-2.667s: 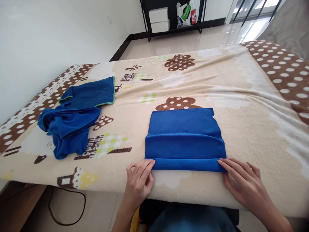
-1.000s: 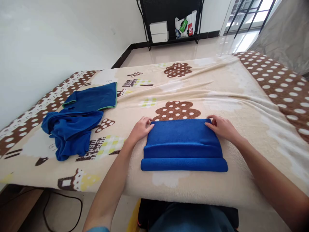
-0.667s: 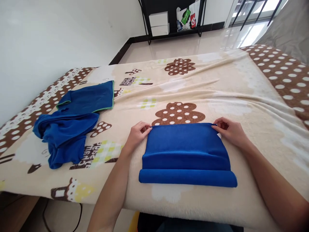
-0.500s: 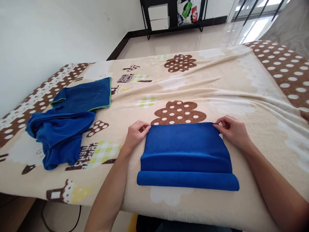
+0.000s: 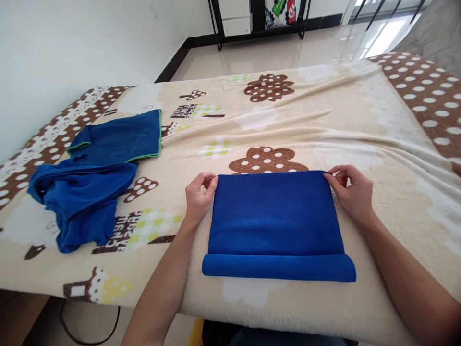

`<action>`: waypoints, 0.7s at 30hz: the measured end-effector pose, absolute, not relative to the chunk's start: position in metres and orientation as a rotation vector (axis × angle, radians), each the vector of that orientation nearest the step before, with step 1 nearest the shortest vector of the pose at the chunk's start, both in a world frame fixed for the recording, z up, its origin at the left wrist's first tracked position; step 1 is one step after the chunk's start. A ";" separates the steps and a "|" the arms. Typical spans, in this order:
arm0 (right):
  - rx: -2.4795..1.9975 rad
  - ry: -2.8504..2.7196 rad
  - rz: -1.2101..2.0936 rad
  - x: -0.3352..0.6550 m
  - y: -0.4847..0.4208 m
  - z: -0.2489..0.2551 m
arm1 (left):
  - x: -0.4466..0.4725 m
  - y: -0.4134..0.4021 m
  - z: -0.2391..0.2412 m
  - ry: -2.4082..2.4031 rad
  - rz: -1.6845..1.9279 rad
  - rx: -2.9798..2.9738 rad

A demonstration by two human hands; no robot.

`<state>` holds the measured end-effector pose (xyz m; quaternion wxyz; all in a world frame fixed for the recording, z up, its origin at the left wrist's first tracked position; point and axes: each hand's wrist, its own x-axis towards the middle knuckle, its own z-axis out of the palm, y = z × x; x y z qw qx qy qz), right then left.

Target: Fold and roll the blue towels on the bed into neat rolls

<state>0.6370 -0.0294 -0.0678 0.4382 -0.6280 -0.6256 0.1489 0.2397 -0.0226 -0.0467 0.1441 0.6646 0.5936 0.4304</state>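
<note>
A blue cloth (image 5: 272, 216) lies spread before me, its near edge folded or rolled over into a band. My left hand (image 5: 200, 194) pinches its far left corner. At the far right corner, my right hand (image 5: 350, 190) grips the cloth between thumb and fingers. The cloth looks flat and taut between both hands, with faint creases just beyond the band. To the left are a crumpled blue cloth (image 5: 84, 202) and, partly behind it, a darker blue cloth (image 5: 124, 137) with green edging, one corner turned over.
A cream blanket (image 5: 288, 129) with brown and green prints covers the bed, with wrinkles at the right. White wall (image 5: 90, 38) rises on the left. Beyond the bed, a black shelf (image 5: 259, 34) stands on the shiny floor. A cable (image 5: 90, 342) hangs below the near edge.
Both hands have moved slightly away from me, drawing the far edge of the cloth out. The ridge across its middle has flattened. The near band stays about where it was.
</note>
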 end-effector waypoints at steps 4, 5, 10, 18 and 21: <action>-1.562 -1.558 0.322 0.634 -0.031 -0.067 | 0.241 -0.024 -0.048 1.740 1.272 1.934; -1.567 -1.567 0.312 0.634 -0.031 -0.068 | 0.241 -0.024 -0.049 1.746 1.260 1.949; -1.613 -1.706 0.296 0.641 -0.026 -0.077 | 0.238 -0.017 -0.056 1.776 1.085 2.088; -1.342 -2.134 0.225 0.617 -0.052 -0.040 | 0.259 -0.046 -0.018 1.366 0.696 2.433; -1.073 -2.592 0.278 0.591 -0.068 -0.036 | 0.280 -0.061 -0.014 0.951 0.251 2.584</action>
